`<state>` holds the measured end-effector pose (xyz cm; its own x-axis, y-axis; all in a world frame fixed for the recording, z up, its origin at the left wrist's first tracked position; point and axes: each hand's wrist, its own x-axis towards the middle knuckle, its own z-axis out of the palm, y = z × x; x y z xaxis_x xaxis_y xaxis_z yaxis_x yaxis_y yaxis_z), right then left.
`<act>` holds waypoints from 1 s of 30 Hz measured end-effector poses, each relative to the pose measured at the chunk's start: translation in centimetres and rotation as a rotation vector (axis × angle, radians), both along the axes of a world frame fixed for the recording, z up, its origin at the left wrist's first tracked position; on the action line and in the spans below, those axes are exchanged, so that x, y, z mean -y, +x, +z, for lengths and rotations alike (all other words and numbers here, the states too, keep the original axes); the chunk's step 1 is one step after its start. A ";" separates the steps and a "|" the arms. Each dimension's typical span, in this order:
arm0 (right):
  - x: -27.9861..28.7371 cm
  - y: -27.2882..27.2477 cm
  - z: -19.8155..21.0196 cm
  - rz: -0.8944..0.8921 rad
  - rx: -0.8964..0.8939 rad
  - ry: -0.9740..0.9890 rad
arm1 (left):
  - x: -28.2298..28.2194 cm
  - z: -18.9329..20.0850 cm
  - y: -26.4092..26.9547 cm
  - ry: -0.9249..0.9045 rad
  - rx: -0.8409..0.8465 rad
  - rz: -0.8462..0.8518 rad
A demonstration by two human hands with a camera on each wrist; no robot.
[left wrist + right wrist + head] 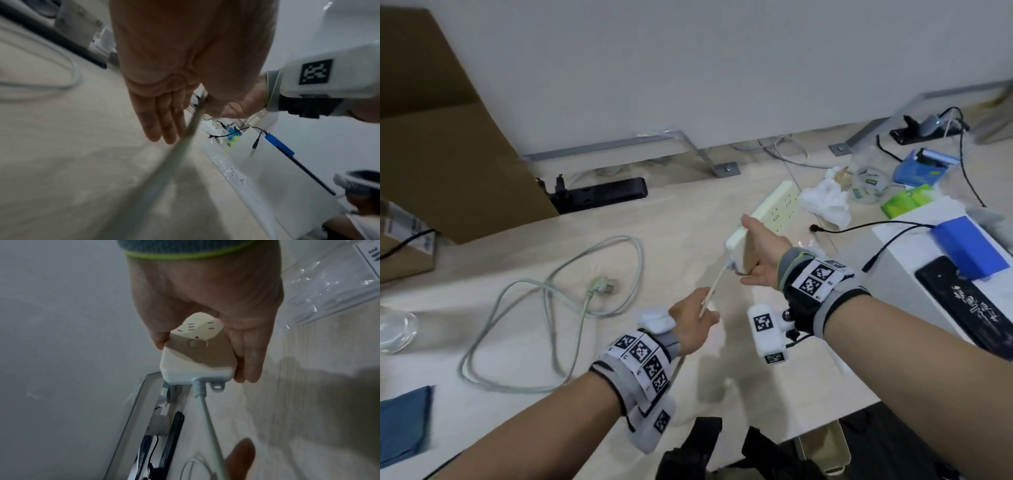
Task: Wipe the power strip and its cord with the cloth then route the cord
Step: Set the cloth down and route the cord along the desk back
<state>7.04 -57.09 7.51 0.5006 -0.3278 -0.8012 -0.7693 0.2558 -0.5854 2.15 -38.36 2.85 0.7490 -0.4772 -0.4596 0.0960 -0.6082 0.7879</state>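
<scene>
My right hand grips the cream power strip by its cord end and holds it tilted above the table, thumb on one side and fingers on the other. The switch end of the power strip faces the right wrist camera. Its pale cord runs taut down into my left hand, which holds it between thumb and fingers. The remaining cord lies in loose loops on the table at the left, ending in the plug. A blue cloth lies at the table's near left, apart from both hands.
A cardboard box and a black power strip stand at the back left. Crumpled white tissue, a green packet and thin black cables lie at the back right. A white box carrying a blue block sits right.
</scene>
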 end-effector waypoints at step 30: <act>5.5 -0.3 1.1 0.210 0.040 -0.756 | -4.8 1.4 2.3 -0.160 0.234 0.007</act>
<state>6.70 -62.55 8.58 0.6360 -0.6727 -0.3781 -0.7323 -0.3714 -0.5708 4.48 -33.54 4.27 0.8295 -0.5240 -0.1933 -0.0957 -0.4742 0.8752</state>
